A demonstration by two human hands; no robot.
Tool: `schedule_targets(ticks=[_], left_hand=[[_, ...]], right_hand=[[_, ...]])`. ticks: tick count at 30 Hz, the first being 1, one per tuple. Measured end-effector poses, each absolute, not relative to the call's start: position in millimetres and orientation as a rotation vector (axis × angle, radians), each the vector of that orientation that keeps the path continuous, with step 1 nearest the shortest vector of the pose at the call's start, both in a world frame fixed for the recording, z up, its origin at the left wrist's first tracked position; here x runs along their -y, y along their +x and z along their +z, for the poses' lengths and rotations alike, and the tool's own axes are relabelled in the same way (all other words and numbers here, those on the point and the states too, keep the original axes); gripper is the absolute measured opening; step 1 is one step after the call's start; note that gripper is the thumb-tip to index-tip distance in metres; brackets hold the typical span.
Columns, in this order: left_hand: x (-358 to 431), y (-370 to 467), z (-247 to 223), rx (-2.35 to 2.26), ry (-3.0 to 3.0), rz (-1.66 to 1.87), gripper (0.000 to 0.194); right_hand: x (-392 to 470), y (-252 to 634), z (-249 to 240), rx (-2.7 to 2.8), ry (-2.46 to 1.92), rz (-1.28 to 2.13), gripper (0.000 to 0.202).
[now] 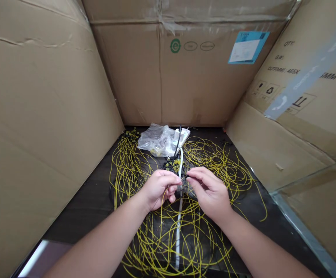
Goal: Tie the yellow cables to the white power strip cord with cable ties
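Note:
Over the middle of the dark table, my left hand (163, 188) pinches a thin yellow wire (162, 202) between thumb and forefinger. Just to its right, my right hand (210, 191) is closed on a small black piece (187, 176), too small to name. The fingertips of both hands are close together but apart. Behind them lies a cluster of black parts with yellow ends (172, 165). A white cable (178, 231) runs lengthwise under the hands, and a black cable (178, 141) rises beyond it. Many loose yellow wires (156, 251) spread below and around my hands.
A clear plastic bag (156, 139) lies at the back of the table (89, 210). Bundled yellow wires (127, 154) sit left, more coils (222, 162) right. Cardboard walls stand left (40, 116), behind (139, 77) and right (306, 154), hemming in the workspace.

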State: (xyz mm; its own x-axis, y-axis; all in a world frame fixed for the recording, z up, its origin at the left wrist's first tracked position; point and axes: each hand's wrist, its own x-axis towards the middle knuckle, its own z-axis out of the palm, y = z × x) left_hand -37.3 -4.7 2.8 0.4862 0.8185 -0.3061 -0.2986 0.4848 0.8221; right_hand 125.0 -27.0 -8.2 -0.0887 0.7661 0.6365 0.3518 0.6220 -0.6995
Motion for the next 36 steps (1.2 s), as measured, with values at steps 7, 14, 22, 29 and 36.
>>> schedule_targets(ticks=[7,14,22,29,36], left_hand=[[4.2,-37.9,2.8,-0.786,0.771,0.745,0.009],[3.4,-38.6,1.7,-0.773,0.747,0.760,0.009],[3.3,-39.6,4.2,-0.753,0.688,0.742,0.009],[2.3,-41.0,3.9,-0.710,0.642,0.677,0.007],[2.2,-41.2,4.5,-0.704,0.634,0.658,0.007]], right_hand=[[25.3,124.9,-7.7,1.716,-0.907,0.461,0.022],[24.1,125.3,-7.5,1.710,-0.907,0.452,0.021],[24.1,125.7,-8.0,1.680,-0.951,0.427,0.019],[24.0,125.6,-8.8,1.669,-0.976,0.433,0.017],[24.0,125.5,-10.3,1.668,-0.984,0.450,0.017]])
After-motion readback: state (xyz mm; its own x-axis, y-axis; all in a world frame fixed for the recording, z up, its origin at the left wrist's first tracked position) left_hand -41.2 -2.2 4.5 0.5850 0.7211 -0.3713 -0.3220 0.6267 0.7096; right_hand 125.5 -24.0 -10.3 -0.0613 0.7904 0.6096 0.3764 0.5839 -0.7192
